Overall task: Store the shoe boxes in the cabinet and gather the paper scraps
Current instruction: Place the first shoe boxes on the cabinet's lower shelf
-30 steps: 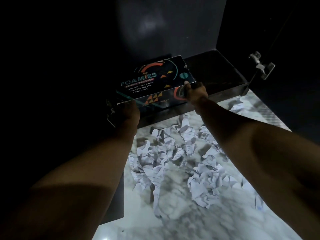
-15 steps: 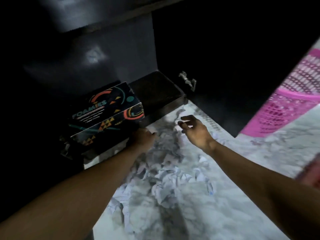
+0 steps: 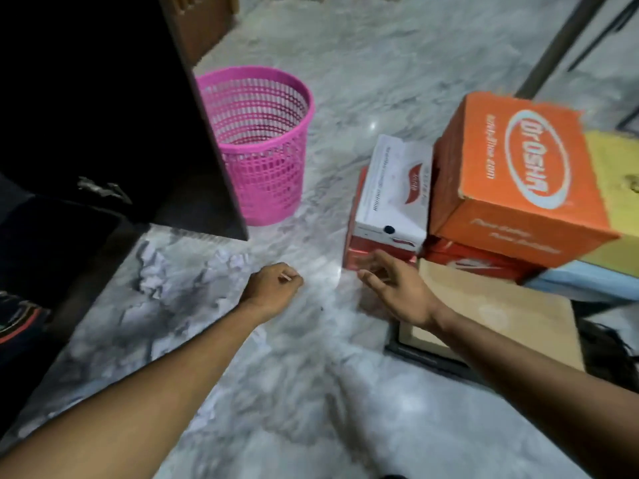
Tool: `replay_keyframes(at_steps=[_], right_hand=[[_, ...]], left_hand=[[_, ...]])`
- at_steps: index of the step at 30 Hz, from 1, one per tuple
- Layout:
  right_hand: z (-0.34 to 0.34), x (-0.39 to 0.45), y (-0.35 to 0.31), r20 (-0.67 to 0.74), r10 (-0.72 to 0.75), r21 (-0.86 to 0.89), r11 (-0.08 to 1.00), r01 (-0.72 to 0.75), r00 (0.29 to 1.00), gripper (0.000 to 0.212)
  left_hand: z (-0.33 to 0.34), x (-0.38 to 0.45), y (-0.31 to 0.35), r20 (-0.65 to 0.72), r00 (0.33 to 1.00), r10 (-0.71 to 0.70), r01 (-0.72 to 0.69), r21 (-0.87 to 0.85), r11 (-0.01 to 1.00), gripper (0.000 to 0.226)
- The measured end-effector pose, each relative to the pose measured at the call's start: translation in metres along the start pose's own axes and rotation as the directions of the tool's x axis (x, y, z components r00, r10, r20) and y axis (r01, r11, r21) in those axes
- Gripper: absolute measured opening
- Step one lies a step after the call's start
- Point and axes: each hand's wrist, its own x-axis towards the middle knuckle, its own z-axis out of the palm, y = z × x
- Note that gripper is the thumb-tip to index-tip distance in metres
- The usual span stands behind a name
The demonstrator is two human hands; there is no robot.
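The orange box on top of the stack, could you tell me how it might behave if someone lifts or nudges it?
The orange box sits tilted on a red box, so a nudge may tip it. It looks like cardboard, probably stiff but crushable. It is the bulkiest box, so two hands seem wise; its weight cannot be judged.

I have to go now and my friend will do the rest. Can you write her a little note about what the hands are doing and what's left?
Left hand: loosely curled over the floor, holding nothing that shows.
Right hand: open, empty, reaching toward the white and red box.
Boxes: one dark printed box shows at the left edge, at the cabinet. Still on the floor: the white and red box, the orange box stacked on another red box, and a tan box.
Paper scraps: scattered on the floor in front of the cabinet.
Pink basket: looks empty.
Left to do: store the remaining boxes, gather the scraps.
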Motion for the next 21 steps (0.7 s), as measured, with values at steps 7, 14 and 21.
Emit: replay_keyframes(at_steps=[7, 14, 21], right_hand=[[-0.08, -0.126, 0.089, -0.586, 0.294, 0.075, 0.948, -0.31, 0.755, 0.008], [-0.109, -0.198, 0.181, -0.618, 0.688, 0.324, 0.664, -0.674, 0.381, 0.078], [-0.091, -0.206, 0.18, -0.437, 0.766, 0.412, 0.636, -0.652, 0.47, 0.056]], left_hand=[[0.114, -0.031, 0.06, 0.284, 0.949, 0.139, -0.137, -0.028, 0.99, 0.018], [0.184, -0.055, 0.078, 0.398, 0.908, 0.132, -0.112, -0.075, 0.991, 0.051], [0.168, -0.072, 0.072, 0.377, 0.913, 0.155, -0.18, 0.032, 0.983, 0.049]])
